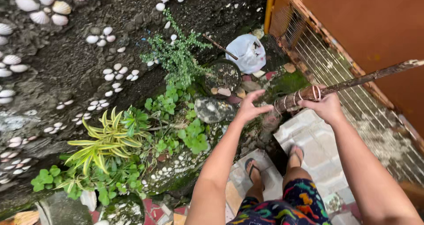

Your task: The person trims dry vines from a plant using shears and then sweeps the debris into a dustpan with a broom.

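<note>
Both my hands are up at the bound neck of a stick broom: my right hand (326, 106) is clamped around the broom handle (375, 76) at its wire wraps, my left hand (249, 106) loose and open just beside the bristle bundle (270, 119), fingertips nearly touching it. I seem to be readying the broom; next my left needs to close on it. Below lie pale paving tiles (309, 139), a mossy rock (213, 109) and leafy plants (176, 57).

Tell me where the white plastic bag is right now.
In the head view, the white plastic bag lies upper centre, just right of the round stone pot and left of the orange wall.
</note>
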